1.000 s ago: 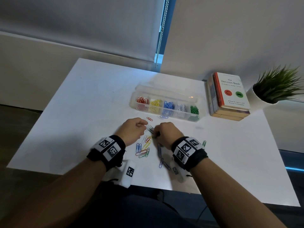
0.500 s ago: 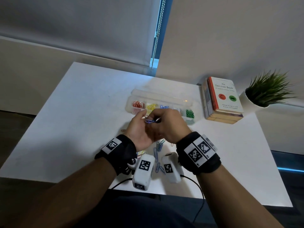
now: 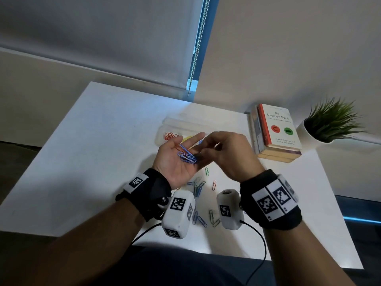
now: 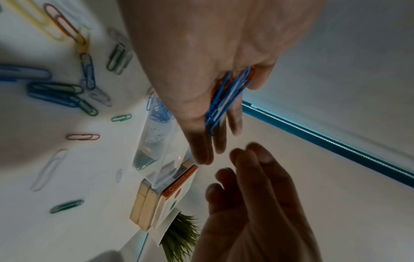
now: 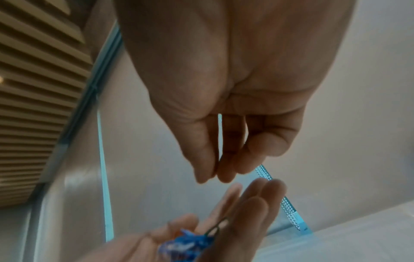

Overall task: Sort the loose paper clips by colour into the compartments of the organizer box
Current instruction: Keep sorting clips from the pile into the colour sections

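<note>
Clips (image 3: 198, 191) litter the table; organizer box (image 3: 165, 134) partly filled; left hand (image 3: 181, 159) spread, cradling blue clips (image 3: 187, 156); right hand (image 3: 228, 153) loosely curled, empty.

Office-like desk corner: white table (image 3: 103, 141), books (image 3: 276, 131), potted plant (image 3: 329, 122), roller blind (image 3: 103, 38).

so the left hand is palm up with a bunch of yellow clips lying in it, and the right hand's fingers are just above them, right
Not quite: the clips lying in the left hand are mostly blue, not yellow, as the head view shows. The rest holds: that palm faces up and the right hand has its fingers just above them.
</note>
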The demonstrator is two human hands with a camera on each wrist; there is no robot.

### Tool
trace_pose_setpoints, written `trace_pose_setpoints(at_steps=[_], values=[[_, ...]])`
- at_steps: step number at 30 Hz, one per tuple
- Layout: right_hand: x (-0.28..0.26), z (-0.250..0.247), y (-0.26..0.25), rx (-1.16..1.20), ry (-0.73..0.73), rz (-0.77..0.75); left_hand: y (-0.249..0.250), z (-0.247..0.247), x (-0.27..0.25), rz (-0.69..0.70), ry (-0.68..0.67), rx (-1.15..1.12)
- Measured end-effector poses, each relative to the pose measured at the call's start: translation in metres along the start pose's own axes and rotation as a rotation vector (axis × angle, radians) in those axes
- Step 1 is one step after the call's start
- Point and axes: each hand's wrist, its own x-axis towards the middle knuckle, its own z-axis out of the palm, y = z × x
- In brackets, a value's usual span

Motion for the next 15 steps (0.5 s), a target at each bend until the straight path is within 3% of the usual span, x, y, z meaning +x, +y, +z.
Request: trace_pose_setpoints(at_steps=[3, 7, 15], values=[[0.000, 0.013, -0.003, -0.123, -0.091, -0.020, 0.002, 0.002, 0.001, 0.025, -0.022, 0.022], [0.003, 0.023, -0.005, -0.177, -0.087, -0.068, 0.007, 0.004, 0.002, 0.043, -0.019, 0.019], [0.009, 0.016, 0.002, 0.033, -0.002, -0.038, 0.013, 0.003, 0.007, 0.048, -0.023, -0.014]])
